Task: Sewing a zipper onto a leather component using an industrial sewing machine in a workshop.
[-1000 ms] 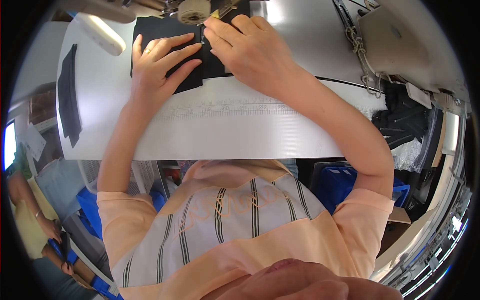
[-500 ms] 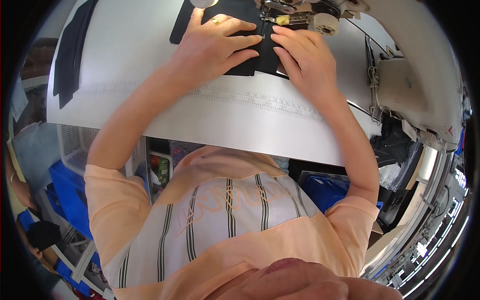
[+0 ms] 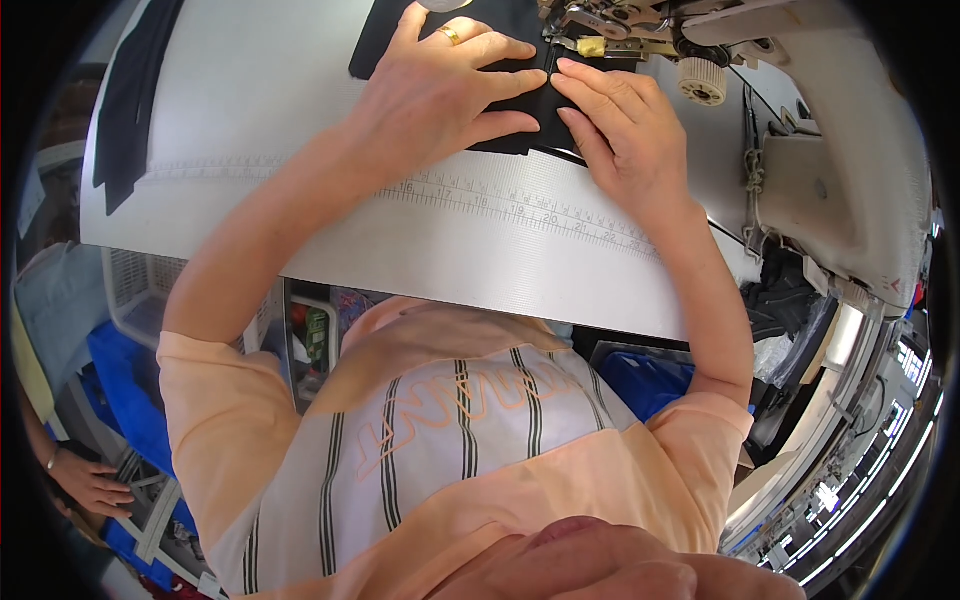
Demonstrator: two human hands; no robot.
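I see, from afar, black fabric [image 3: 512,18] flat on the white table [image 3: 430,245], under the left hand [image 3: 435,82], spread wide; the right hand [image 3: 638,132] rests on it too, thumb apart

Matt black cloth [image 3: 500,18], smooth white tabletop [image 3: 450,255] with slight sheen, glossy pale machine body [image 3: 860,200], shiny metal ring [image 3: 451,36]

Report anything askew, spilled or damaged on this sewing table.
Nothing stands out; no spill shows. The flat black fabric lies under the left hand and right hand, and long black cloth pieces rest on the white tabletop at left.
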